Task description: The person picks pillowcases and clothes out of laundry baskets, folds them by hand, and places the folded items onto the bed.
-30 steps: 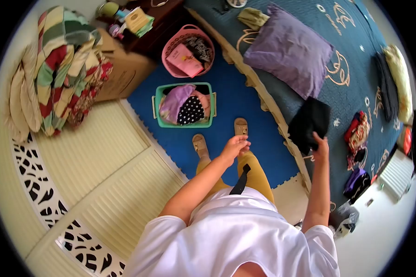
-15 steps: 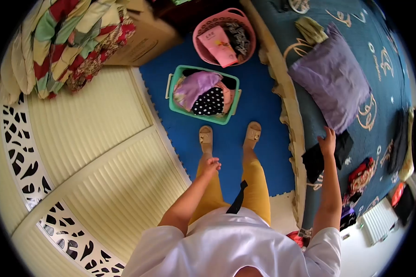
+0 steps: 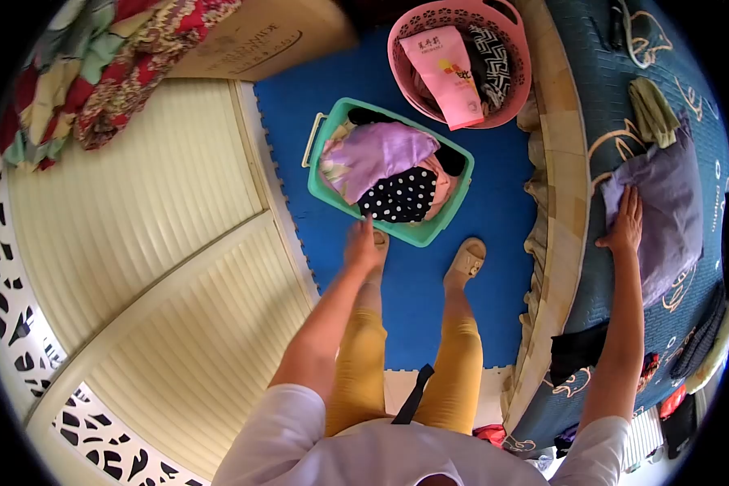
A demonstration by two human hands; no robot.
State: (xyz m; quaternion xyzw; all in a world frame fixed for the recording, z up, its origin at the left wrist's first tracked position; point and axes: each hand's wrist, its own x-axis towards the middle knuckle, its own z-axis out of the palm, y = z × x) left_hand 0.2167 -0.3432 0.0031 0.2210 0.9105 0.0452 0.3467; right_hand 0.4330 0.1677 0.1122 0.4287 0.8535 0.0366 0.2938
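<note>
My right hand (image 3: 624,223) lies with its fingers spread on the purple pillow (image 3: 672,211) on the bed. My left hand (image 3: 362,243) is at the near edge of the green basket (image 3: 419,236), blurred, one finger pointing up; whether it touches the rim I cannot tell. Inside the basket are a purple cloth (image 3: 389,158), a black polka-dot cloth (image 3: 398,194) and pink fabric. A black cloth (image 3: 579,353) lies on the bed, partly behind my right forearm. An olive cloth (image 3: 654,112) rests by the pillow's top.
A pink basket (image 3: 517,89) holding a pink package (image 3: 445,73) and dark cloth stands beyond the green one, on the blue mat (image 3: 494,194). At upper left are a cardboard box (image 3: 259,40) and a patterned quilt (image 3: 121,73). The bed (image 3: 607,73) runs along the right.
My right hand has let go of the black cloth, which lies on the bed, and has moved up onto the pillow. My left hand has come up to the green basket. The view has shifted.
</note>
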